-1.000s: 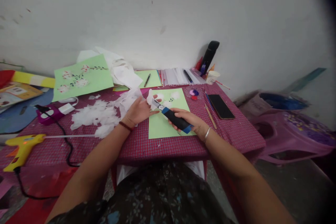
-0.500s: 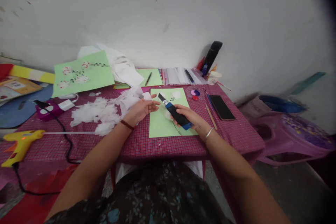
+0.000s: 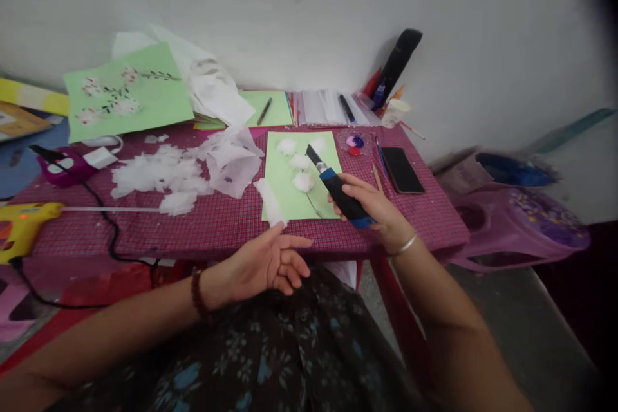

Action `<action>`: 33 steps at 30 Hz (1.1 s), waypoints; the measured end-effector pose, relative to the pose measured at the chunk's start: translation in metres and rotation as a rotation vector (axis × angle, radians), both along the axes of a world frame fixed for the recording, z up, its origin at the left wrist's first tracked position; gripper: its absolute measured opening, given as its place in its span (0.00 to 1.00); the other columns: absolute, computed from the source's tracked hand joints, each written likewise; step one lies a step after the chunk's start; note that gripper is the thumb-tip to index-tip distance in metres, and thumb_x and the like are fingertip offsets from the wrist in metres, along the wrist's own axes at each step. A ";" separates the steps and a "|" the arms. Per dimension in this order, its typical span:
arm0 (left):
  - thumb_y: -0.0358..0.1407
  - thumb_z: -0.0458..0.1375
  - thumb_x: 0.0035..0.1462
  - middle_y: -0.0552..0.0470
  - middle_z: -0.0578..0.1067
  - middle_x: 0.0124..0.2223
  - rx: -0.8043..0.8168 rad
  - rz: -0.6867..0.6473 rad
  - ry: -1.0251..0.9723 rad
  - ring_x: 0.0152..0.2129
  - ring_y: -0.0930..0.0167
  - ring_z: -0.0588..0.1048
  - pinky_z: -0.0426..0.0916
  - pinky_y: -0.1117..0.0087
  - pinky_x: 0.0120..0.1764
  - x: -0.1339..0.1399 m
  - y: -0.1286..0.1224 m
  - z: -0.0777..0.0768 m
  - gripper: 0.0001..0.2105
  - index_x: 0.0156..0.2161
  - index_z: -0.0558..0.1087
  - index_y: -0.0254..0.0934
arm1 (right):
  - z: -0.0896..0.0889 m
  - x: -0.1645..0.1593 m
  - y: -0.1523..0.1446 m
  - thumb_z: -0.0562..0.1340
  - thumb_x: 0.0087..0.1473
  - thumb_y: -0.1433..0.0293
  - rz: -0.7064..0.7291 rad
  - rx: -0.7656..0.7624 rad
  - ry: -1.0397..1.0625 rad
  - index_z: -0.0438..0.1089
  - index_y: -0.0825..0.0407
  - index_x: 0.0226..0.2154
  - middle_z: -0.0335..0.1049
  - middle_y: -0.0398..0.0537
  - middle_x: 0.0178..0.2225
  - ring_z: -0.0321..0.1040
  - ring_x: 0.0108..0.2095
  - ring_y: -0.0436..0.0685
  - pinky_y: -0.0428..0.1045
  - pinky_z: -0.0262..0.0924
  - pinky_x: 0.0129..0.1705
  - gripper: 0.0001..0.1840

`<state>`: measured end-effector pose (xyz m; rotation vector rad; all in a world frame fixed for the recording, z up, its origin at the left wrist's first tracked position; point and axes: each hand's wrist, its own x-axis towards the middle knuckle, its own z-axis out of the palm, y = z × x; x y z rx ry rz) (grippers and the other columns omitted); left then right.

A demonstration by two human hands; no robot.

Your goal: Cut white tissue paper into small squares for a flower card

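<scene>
Knife [image 3: 340, 191] diagonal, blade [image 3: 315, 156] forward-left

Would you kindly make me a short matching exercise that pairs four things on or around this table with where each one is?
Things
1. Cutter
2. White strip
3. Glue gun
4. Phone

Places
A. At the person's far left
B. Toward the right end of the table
C. In the right hand
D. Over the near left corner of the green sheet that bears white tufts and lies in front of the person

Right pairs: 1-C, 2-D, 3-A, 4-B
</scene>
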<state>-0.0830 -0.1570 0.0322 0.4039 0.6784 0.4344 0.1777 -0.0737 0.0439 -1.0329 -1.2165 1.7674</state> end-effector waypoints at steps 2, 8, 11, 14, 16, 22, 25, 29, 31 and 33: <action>0.55 0.50 0.63 0.43 0.79 0.32 -0.048 0.066 0.040 0.23 0.70 0.77 0.69 0.73 0.23 0.003 -0.013 -0.009 0.25 0.47 0.77 0.37 | 0.000 0.008 -0.012 0.62 0.56 0.66 0.011 0.004 -0.088 0.66 0.49 0.51 0.75 0.45 0.33 0.71 0.25 0.51 0.45 0.65 0.23 0.19; 0.47 0.60 0.57 0.49 0.75 0.27 0.294 0.199 0.382 0.21 0.70 0.71 0.65 0.70 0.25 -0.007 -0.024 0.003 0.11 0.35 0.77 0.42 | -0.004 0.020 -0.032 0.62 0.58 0.67 0.043 0.128 -0.157 0.69 0.48 0.50 0.73 0.45 0.33 0.69 0.27 0.52 0.47 0.65 0.25 0.17; 0.43 0.64 0.53 0.49 0.75 0.29 0.909 0.145 0.924 0.26 0.66 0.69 0.61 0.67 0.30 -0.025 -0.006 0.023 0.08 0.30 0.76 0.42 | -0.013 0.020 -0.035 0.62 0.57 0.67 0.030 0.149 -0.099 0.70 0.48 0.49 0.73 0.45 0.33 0.69 0.26 0.52 0.47 0.64 0.25 0.16; 0.42 0.60 0.57 0.51 0.66 0.24 1.258 0.113 1.433 0.25 0.66 0.63 0.52 0.67 0.29 -0.038 0.026 0.029 0.16 0.20 0.67 0.41 | -0.024 0.020 -0.035 0.62 0.57 0.69 0.008 0.126 -0.053 0.70 0.48 0.50 0.74 0.44 0.32 0.69 0.25 0.51 0.46 0.64 0.24 0.16; 0.43 0.57 0.60 0.52 0.61 0.22 1.305 0.086 1.589 0.23 0.67 0.60 0.48 0.66 0.29 -0.040 0.046 0.023 0.20 0.18 0.61 0.40 | -0.032 0.021 -0.034 0.62 0.57 0.69 -0.003 0.103 -0.028 0.70 0.49 0.50 0.75 0.45 0.32 0.69 0.25 0.51 0.46 0.64 0.24 0.17; 0.42 0.66 0.50 0.54 0.67 0.27 1.189 0.293 1.534 0.27 0.68 0.64 0.53 0.69 0.31 -0.018 0.067 -0.015 0.12 0.26 0.68 0.40 | -0.044 0.029 -0.030 0.60 0.57 0.68 -0.050 0.067 0.176 0.69 0.48 0.49 0.75 0.46 0.32 0.71 0.24 0.52 0.47 0.66 0.23 0.16; 0.36 0.65 0.47 0.55 0.68 0.29 1.111 0.434 1.428 0.28 0.69 0.65 0.58 0.71 0.31 -0.009 0.071 -0.027 0.08 0.27 0.69 0.39 | -0.046 0.030 -0.029 0.60 0.57 0.68 -0.058 0.063 0.190 0.69 0.48 0.49 0.75 0.45 0.31 0.70 0.23 0.52 0.46 0.65 0.22 0.15; 0.39 0.58 0.54 0.54 0.71 0.30 1.091 0.449 1.305 0.28 0.72 0.69 0.65 0.72 0.32 -0.006 0.074 -0.019 0.06 0.32 0.68 0.40 | -0.045 0.029 -0.029 0.62 0.58 0.68 -0.018 0.088 0.173 0.69 0.49 0.51 0.73 0.44 0.30 0.70 0.24 0.51 0.44 0.62 0.22 0.17; 0.40 0.57 0.55 0.55 0.72 0.30 1.064 0.456 1.162 0.27 0.73 0.71 0.69 0.72 0.33 -0.007 0.074 -0.003 0.07 0.33 0.66 0.40 | -0.044 0.030 -0.029 0.63 0.58 0.66 -0.015 0.079 0.197 0.69 0.50 0.50 0.73 0.44 0.30 0.69 0.24 0.50 0.43 0.61 0.22 0.16; 0.39 0.61 0.51 0.57 0.72 0.28 0.980 0.450 0.909 0.24 0.75 0.71 0.69 0.73 0.32 -0.010 0.076 0.018 0.09 0.34 0.67 0.40 | -0.043 0.031 -0.029 0.63 0.58 0.62 -0.028 0.068 0.229 0.70 0.51 0.46 0.73 0.44 0.31 0.67 0.24 0.49 0.43 0.60 0.23 0.14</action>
